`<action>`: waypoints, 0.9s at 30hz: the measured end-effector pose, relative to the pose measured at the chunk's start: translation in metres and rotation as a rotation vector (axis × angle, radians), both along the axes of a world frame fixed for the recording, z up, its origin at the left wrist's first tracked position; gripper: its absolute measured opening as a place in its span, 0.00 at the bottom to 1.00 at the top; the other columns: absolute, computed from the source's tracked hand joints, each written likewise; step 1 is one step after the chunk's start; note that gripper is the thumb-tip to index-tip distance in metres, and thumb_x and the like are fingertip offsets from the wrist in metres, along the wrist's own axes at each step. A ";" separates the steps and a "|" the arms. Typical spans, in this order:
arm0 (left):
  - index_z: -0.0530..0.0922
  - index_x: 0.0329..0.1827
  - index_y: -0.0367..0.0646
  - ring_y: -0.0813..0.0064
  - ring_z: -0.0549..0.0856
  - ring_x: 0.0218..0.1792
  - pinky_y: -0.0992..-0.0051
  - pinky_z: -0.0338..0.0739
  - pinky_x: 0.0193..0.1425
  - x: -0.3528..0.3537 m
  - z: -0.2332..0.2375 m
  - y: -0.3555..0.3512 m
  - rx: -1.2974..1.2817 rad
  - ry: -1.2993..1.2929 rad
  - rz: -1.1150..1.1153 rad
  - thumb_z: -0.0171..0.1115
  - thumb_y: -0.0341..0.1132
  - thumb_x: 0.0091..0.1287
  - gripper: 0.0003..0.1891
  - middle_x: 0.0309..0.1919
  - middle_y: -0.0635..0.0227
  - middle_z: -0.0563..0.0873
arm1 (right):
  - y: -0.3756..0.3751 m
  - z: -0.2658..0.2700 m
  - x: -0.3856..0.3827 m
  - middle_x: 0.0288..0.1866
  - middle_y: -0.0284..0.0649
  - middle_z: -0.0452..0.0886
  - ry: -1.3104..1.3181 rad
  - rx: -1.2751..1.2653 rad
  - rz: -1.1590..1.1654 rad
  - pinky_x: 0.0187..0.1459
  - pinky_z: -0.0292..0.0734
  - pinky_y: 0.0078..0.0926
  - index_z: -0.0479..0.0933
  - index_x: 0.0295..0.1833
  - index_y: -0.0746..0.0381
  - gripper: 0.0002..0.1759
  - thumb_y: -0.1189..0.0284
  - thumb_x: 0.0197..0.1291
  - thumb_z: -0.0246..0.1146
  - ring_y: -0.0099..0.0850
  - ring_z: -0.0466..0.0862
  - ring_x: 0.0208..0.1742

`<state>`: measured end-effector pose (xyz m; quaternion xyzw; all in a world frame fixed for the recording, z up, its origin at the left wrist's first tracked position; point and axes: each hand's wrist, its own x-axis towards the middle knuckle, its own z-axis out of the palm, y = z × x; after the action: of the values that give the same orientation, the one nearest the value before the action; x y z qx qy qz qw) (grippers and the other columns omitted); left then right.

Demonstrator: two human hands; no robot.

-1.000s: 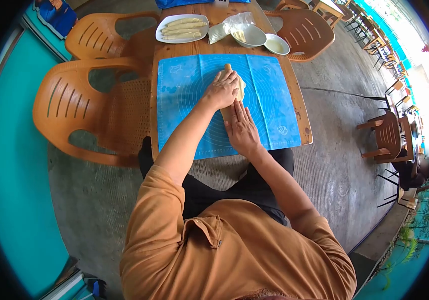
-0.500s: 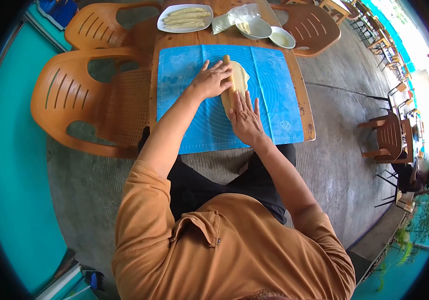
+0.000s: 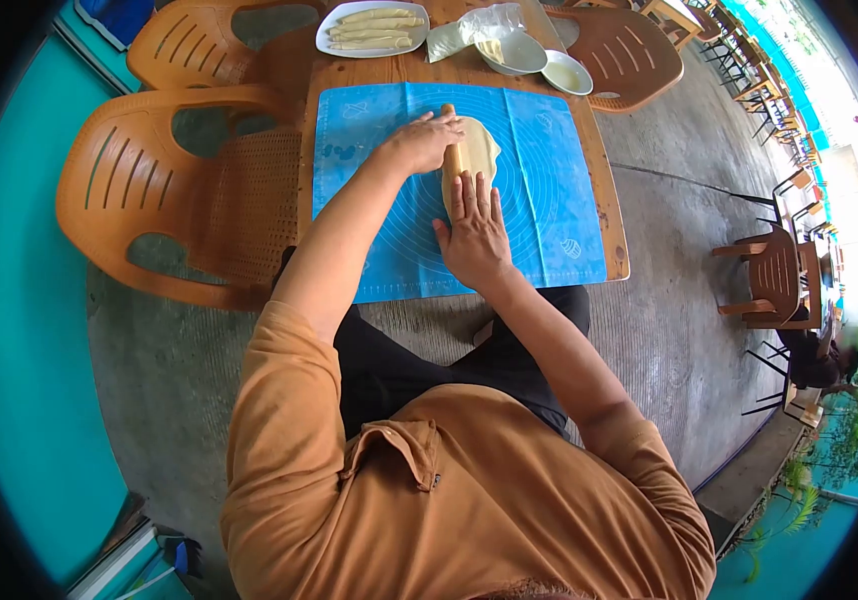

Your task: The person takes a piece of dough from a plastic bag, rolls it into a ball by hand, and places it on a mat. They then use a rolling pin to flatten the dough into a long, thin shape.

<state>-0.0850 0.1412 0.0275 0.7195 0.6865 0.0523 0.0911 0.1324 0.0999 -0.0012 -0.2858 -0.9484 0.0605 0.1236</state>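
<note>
wood table (image 3: 612,235) bears blue mat (image 3: 549,190). r. hand (image 3: 477,240) open, flat, thumb apart, fingertips on lower pt. of rolling pin (image 3: 454,158). l. hand (image 3: 426,143) over pin's upper pt., curl can't tell. dough (image 3: 480,150) flat on mat, under pin & beyond r. fingers.

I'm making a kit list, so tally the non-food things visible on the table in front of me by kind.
Rolling pin: 1
Blue mat: 1
White platter: 1
Bowls: 2 (larger bowl, smaller bowl)
Plastic bag: 1
Total: 6
</note>
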 end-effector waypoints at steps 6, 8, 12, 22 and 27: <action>0.76 0.78 0.47 0.69 0.60 0.87 0.58 0.54 0.91 -0.010 -0.007 -0.008 0.033 -0.063 -0.011 0.46 0.15 0.68 0.35 0.85 0.70 0.66 | -0.002 0.002 -0.005 0.88 0.62 0.53 0.005 -0.044 0.015 0.88 0.42 0.56 0.49 0.85 0.76 0.45 0.54 0.79 0.52 0.56 0.48 0.91; 0.75 0.79 0.47 0.69 0.59 0.87 0.58 0.54 0.91 -0.011 -0.009 -0.011 0.027 -0.079 -0.009 0.46 0.14 0.68 0.35 0.86 0.69 0.65 | -0.006 0.001 -0.007 0.89 0.61 0.51 -0.009 -0.043 0.008 0.88 0.42 0.54 0.47 0.86 0.76 0.46 0.53 0.80 0.52 0.55 0.47 0.91; 0.73 0.81 0.53 0.71 0.59 0.87 0.54 0.50 0.92 -0.014 -0.013 -0.017 0.043 -0.038 0.018 0.45 0.16 0.69 0.37 0.87 0.79 0.63 | -0.012 -0.001 -0.011 0.89 0.64 0.49 0.037 -0.069 0.016 0.88 0.42 0.50 0.49 0.85 0.79 0.46 0.53 0.80 0.52 0.54 0.47 0.91; 0.73 0.81 0.55 0.69 0.65 0.85 0.46 0.54 0.89 -0.020 -0.010 -0.029 0.000 -0.039 0.099 0.42 0.19 0.73 0.35 0.86 0.83 0.64 | -0.024 -0.002 -0.022 0.87 0.69 0.51 0.090 -0.058 0.035 0.88 0.46 0.51 0.55 0.82 0.82 0.45 0.52 0.80 0.53 0.58 0.50 0.90; 0.75 0.80 0.50 0.68 0.69 0.82 0.46 0.61 0.86 -0.018 -0.007 -0.034 0.016 -0.093 0.120 0.41 0.25 0.78 0.29 0.85 0.78 0.67 | -0.028 -0.007 -0.026 0.87 0.68 0.51 0.092 0.023 0.042 0.87 0.48 0.51 0.59 0.80 0.82 0.46 0.51 0.77 0.55 0.58 0.50 0.89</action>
<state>-0.1033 0.1074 0.0200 0.6747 0.7229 0.0966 0.1138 0.1062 0.0720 -0.0081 -0.2615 -0.9481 0.0653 0.1689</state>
